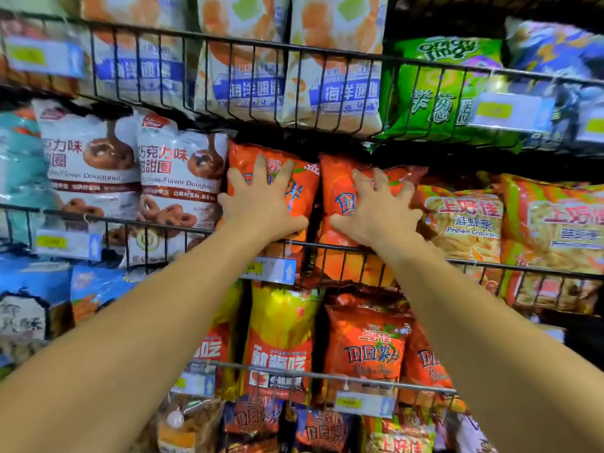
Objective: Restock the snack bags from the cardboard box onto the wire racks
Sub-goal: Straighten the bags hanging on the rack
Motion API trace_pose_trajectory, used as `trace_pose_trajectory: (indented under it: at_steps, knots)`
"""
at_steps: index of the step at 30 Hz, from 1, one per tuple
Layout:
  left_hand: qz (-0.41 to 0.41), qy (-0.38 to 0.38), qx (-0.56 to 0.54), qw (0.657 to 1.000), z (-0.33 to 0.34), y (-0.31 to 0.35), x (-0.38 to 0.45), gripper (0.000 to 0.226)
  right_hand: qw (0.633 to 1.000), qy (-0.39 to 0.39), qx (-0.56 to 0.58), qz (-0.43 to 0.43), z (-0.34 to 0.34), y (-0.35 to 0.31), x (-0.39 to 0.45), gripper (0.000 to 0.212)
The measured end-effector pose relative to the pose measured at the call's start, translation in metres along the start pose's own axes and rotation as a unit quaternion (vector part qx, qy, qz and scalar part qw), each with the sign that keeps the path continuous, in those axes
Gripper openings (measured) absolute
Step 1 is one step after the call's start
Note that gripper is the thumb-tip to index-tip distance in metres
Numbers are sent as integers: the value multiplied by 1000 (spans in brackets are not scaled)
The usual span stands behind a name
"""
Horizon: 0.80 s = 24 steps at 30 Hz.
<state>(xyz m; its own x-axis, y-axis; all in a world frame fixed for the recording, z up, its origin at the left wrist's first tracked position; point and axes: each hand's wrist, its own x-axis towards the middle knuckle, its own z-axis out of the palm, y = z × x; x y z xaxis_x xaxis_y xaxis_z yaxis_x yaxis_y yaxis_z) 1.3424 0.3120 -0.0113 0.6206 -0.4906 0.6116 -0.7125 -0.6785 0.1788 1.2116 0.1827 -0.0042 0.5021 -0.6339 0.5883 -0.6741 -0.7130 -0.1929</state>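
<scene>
Left hand (261, 204) spread flat on left orange bag (304, 191), right hand (376, 210) on right orange bag (340, 191). Gripping nothing, only pressing. Bags upright behind rack (327, 246) front rail, straight ahead.

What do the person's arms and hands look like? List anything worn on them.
Both forearms are bare as far as the view shows: no sleeves or gloves. The left hand and right hand show no rings, and neither wrist carries a watch or band. No markings are visible.

Snack bags (366, 341) upright in wire racks (457, 261)
</scene>
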Motion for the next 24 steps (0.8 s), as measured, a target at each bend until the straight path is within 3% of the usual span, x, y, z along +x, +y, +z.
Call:
trace_pose_trajectory:
  at_steps: [5, 7, 9, 11, 14, 17, 24]
  knots:
    - [13, -4, -36, 999, -6, -7, -8, 99, 997, -10, 74, -7, -11, 6, -17, 100]
    - [44, 48, -27, 997, -12, -13, -12, 93, 996, 70, 53, -21, -16, 14, -25, 89]
    - [97, 156, -27, 983, -10, -19, -17, 82, 977, 202, 9, -63, -14, 20, -29, 71]
    - [140, 198, -41, 969, -3, -20, -15, 72, 969, 230, 13, -90, -4, 21, -22, 54]
    - [154, 101, -8, 983, 12, -19, -3, 71, 990, 118, -5, -72, 5, 18, -9, 50]
    - [154, -8, 39, 987, 12, -20, 3, 74, 995, 64, -32, -65, -4, 16, -6, 50]
    - [115, -202, -29, 972, -83, -17, 11, 69, 990, -131, -44, 3, -80, -16, 0, 66]
